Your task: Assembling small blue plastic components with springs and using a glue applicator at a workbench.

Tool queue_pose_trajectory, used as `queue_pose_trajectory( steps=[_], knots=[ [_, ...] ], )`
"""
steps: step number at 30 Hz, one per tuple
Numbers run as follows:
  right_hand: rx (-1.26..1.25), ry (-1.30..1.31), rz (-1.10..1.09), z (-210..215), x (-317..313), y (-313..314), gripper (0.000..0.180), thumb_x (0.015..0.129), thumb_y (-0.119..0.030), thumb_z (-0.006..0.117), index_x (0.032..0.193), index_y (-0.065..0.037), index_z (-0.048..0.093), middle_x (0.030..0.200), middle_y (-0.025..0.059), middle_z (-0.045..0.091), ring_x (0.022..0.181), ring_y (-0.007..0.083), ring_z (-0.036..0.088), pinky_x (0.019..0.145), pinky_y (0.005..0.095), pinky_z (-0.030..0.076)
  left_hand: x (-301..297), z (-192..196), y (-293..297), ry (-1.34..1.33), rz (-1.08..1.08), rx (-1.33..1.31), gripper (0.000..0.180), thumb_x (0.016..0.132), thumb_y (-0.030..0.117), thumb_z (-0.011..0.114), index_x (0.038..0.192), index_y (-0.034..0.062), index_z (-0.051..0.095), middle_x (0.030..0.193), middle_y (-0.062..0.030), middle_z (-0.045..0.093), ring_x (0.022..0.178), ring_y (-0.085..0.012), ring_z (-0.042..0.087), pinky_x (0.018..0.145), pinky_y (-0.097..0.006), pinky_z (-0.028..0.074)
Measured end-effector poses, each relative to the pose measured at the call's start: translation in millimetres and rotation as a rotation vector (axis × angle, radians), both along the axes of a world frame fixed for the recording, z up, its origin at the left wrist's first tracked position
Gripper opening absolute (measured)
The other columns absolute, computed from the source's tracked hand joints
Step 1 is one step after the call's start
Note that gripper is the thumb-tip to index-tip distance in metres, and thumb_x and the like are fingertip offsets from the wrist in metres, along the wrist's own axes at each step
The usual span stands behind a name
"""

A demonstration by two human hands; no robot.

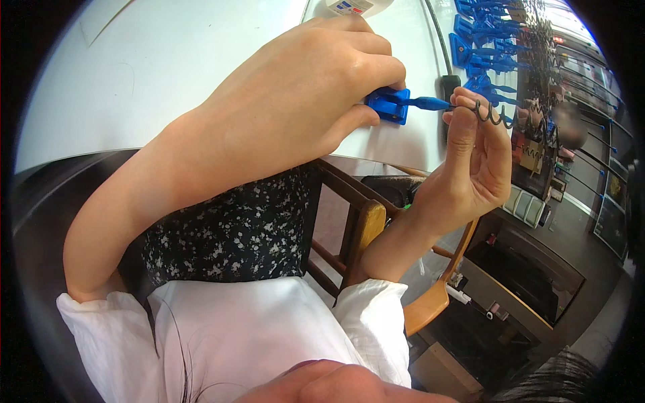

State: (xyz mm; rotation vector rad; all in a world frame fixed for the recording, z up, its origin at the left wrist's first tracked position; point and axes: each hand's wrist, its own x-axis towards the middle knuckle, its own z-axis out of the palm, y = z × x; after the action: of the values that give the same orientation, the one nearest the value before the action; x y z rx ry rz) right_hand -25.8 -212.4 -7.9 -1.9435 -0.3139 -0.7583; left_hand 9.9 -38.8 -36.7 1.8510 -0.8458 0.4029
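Note:
My left hand (pixel 336 80) reaches across the white table, its thumb and fingers closed on a blue plastic piece with a square base (pixel 395 107). From that base a slim blue stem (pixel 430 103) points right. Just past the stem's tip, my right hand (pixel 474 158) pinches a black coiled wire (pixel 494 115) between thumb and fingers. The coil's loops stick out to the right beyond the fingertips. Where the wire meets the stem is partly hidden by the fingers.
Several similar blue pieces with stems (pixel 487 50) crowd the table's right edge. A white bottle (pixel 359 5) lies at the top, and a black cable (pixel 437 37) runs down to a dark block (pixel 451 86). A wooden chair (pixel 430 305) stands below my right arm.

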Motion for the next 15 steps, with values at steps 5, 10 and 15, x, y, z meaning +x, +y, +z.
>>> queue_pose_trajectory(
  steps=[5,10,15],
  knots=[
    [0.058,0.040,-0.013,1.0,-1.1,2.4,0.012,0.081,0.008,0.067,0.092,0.002,0.065,0.093,0.0149,0.068,0.089,0.0213,0.066,0.080,0.0310,0.052,-0.2,-0.4,0.1,0.007,-0.001,0.000,0.014,0.072,0.006,0.071,0.083,-0.0011,0.065,0.084,-0.0110,0.063,0.087,-0.0280,0.061,0.080,-0.037,0.048],
    [0.047,0.031,-0.017,-2.1,-1.4,2.0,0.011,0.084,0.003,0.066,0.095,0.004,0.066,0.094,0.0163,0.068,0.089,0.0211,0.065,0.076,0.0289,0.052,-1.6,-0.1,0.0,0.016,0.003,0.004,0.014,0.072,0.006,0.071,0.083,-0.0012,0.065,0.084,-0.0110,0.063,0.088,-0.0280,0.061,0.080,-0.037,0.048],
    [0.022,0.074,-0.055,-5.1,-5.3,2.6,0.012,0.086,-0.001,0.064,0.097,0.005,0.067,0.094,0.0178,0.068,0.090,0.0216,0.065,0.074,0.0270,0.051,-1.5,-1.4,1.6,0.007,0.001,0.013,0.017,0.072,0.005,0.072,0.084,-0.0009,0.064,0.085,-0.0121,0.063,0.088,-0.0290,0.061,0.080,-0.038,0.048]
  ],
)
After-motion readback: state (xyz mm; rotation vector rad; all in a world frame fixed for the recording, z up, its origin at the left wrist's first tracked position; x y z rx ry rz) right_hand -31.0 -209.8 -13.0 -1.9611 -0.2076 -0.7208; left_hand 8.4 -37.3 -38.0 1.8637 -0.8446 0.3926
